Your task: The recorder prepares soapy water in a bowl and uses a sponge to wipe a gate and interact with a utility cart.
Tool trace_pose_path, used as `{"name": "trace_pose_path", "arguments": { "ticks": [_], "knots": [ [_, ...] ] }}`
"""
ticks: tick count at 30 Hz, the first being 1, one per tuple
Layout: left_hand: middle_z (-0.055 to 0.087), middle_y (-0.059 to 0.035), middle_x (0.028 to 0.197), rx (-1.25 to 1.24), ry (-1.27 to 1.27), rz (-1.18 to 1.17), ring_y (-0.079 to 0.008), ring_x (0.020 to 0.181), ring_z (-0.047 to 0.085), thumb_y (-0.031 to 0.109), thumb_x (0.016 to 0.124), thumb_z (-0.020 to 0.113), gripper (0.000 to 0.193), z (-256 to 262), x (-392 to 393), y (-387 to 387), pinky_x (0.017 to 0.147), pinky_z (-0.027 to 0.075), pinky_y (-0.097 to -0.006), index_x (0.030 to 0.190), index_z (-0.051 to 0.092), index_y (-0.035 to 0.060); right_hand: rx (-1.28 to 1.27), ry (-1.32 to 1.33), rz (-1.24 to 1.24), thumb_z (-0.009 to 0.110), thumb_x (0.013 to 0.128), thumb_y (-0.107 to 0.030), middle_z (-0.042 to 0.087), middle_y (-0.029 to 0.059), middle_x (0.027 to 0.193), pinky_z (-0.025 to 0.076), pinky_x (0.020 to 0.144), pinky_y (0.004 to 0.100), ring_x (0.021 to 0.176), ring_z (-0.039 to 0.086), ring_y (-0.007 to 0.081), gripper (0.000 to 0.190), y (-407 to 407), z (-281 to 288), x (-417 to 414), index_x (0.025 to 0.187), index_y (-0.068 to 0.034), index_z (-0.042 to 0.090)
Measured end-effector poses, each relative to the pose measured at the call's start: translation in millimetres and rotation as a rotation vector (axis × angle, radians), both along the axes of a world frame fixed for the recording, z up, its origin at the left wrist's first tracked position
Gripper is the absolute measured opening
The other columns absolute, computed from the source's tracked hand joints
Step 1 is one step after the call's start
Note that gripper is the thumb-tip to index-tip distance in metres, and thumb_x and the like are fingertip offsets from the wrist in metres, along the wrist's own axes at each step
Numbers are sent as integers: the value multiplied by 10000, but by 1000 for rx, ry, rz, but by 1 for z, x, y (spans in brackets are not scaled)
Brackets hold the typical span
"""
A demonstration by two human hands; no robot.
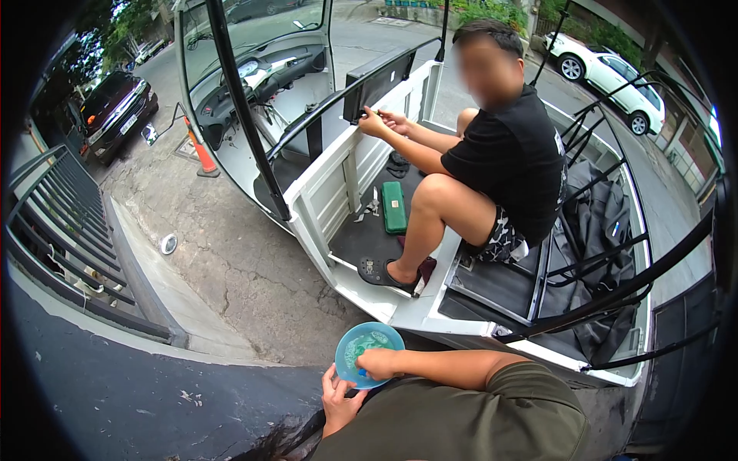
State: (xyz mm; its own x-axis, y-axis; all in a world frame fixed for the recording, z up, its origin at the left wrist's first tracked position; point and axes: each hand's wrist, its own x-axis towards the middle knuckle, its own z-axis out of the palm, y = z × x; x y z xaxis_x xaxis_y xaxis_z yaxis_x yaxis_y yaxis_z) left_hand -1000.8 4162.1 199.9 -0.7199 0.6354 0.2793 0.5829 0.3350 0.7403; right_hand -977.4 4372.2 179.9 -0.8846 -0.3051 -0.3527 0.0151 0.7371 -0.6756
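A light blue plastic bowl (396, 341) of foamy, sudsy water is low in the middle of the view. My left hand (340, 397) grips its near left rim and side, thumb and fingers spread along the wall. Inside the bowl, my right hand (377, 364) is curled around a small blue object (362, 373), mostly hidden by the fingers. Something green shows in the suds beside my fingertips; its kind is unclear.
A person (507, 150) sits in a white three-wheeled vehicle (323, 213), both hands at its black front rail. A green case (394, 207) lies on the vehicle's floor. A dark ledge (173, 397) and metal railing (75, 230) stand left; an orange traffic cone (202, 152) is beyond.
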Motion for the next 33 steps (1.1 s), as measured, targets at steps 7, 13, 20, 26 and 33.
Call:
{"name": "trace_pose_path", "arguments": {
  "ticks": [7,13,20,26,33],
  "knots": [
    [519,-273,1479,-33,11,98,-359,1158,724,141,685,952,329,25,-24,1,877,613,-426,874,696,60,58,-19,174,696,958,-281,753,254,946,581,813,540,910,745,434,315,7,20,-47,1106,-6,738],
    [597,-248,1405,-47,58,129,-340,1071,759,138,683,957,318,33,-36,-6,825,631,-410,822,688,41,94,-41,45,601,1001,-560,742,284,972,576,833,550,932,732,461,572,-5,27,-57,981,-12,765],
    [536,-250,1466,-43,71,184,-311,1087,750,155,683,955,309,31,-37,2,822,627,-406,825,695,64,-44,110,42,713,948,-330,753,243,920,579,800,518,890,737,435,316,1,24,-73,1041,-31,762],
    [539,-270,1443,-15,157,186,-374,1115,738,110,674,949,328,35,-39,20,830,624,-418,861,684,62,-43,107,208,658,825,-43,764,224,1002,580,823,504,948,740,424,273,13,29,-77,1080,-38,755],
    [546,-278,1433,-19,119,165,-374,1112,741,101,681,948,325,48,-34,41,870,614,-428,851,674,57,36,98,193,741,855,-109,749,252,936,582,814,503,909,736,441,205,31,47,-83,1036,-14,762]
  ]
}}
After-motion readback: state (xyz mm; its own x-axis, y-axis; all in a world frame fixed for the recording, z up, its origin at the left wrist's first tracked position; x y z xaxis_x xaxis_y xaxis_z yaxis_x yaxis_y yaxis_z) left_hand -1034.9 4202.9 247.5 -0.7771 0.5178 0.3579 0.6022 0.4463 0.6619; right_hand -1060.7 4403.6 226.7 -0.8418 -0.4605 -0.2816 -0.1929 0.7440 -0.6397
